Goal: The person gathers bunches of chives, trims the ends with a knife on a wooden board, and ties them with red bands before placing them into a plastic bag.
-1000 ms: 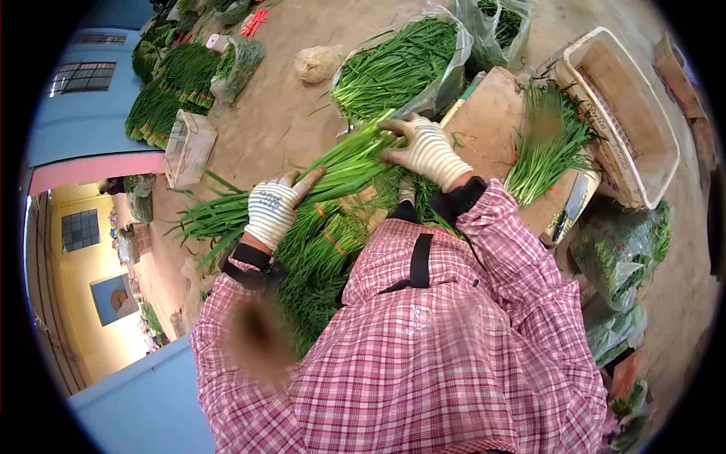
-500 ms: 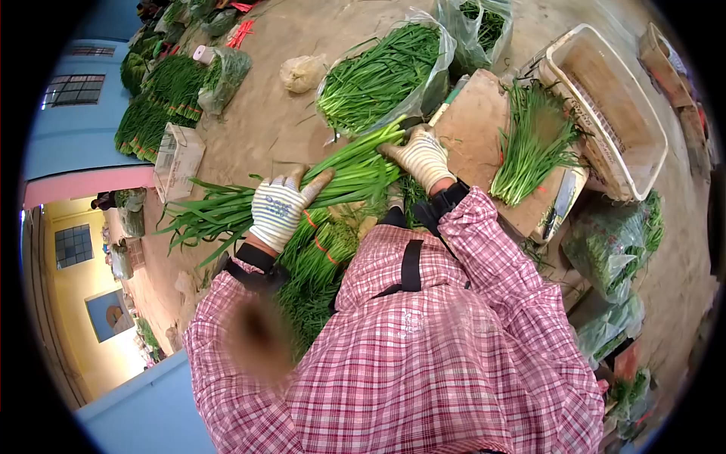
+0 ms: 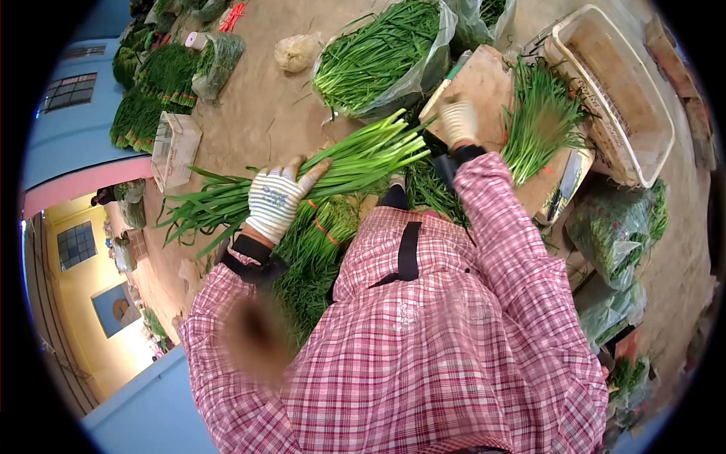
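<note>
released from the chive bunch [image 3: 370, 159], the right hand [image 3: 458, 121] has moved to the wooden board [image 3: 482, 89], too blurred to tell its fingers' state. the left hand [image 3: 274, 200] grips the bunch, held slantwise over orange-banded chives [image 3: 338, 219].

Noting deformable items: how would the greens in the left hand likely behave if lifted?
The greens would probably flop at the leafy end, which fans out and droops beyond the left hand. The paler stalks look stiffer, jutting out nearly straight. No band shows around the bunch, so strands might slip apart.
</note>
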A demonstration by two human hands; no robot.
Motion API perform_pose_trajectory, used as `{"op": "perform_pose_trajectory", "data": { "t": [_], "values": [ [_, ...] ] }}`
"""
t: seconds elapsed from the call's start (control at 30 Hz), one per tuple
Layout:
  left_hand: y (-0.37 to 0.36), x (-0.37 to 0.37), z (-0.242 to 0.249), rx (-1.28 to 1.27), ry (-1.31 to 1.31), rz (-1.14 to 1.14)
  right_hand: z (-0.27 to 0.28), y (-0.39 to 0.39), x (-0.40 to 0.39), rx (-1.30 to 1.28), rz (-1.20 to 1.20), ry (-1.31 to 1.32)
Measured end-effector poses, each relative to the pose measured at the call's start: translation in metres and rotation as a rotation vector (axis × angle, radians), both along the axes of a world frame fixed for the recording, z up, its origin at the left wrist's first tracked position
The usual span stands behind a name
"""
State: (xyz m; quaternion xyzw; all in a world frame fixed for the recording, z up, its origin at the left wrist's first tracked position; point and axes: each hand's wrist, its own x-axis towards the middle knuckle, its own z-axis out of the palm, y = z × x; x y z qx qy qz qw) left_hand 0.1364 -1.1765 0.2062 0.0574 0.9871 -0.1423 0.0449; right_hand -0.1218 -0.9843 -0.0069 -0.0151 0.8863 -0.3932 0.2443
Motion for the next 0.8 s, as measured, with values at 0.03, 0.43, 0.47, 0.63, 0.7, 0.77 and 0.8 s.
{"op": "perform_pose_trajectory", "data": {
  "t": [0.03,0.43,0.47,0.63,0.7,0.77,0.8],
  "values": [
    [-0.002,0.001,-0.001,0.013,0.004,0.016,0.006,0.004,-0.001,0.001,0.001,-0.001],
    [-0.014,-0.004,-0.006,0.146,-0.085,0.087,0.059,-0.001,0.059,-0.527,0.762,0.213],
    [-0.014,-0.004,-0.006,0.143,-0.087,0.086,0.06,-0.002,0.058,-0.575,0.524,0.082],
    [-0.028,0.009,-0.006,0.274,-0.18,0.344,0.043,0.0,0.019,-0.785,-0.07,-0.07],
    [-0.038,0.018,-0.009,0.267,-0.292,0.602,0.04,0.02,-0.002,-0.775,-0.162,-0.061],
    [-0.045,0.022,-0.017,0.414,-0.286,0.706,0.038,0.019,0.004,-0.775,-0.058,-0.088],
    [-0.047,0.023,-0.024,0.573,-0.286,0.8,0.05,0.012,0.024,-0.813,0.003,-0.091]
  ]
}}
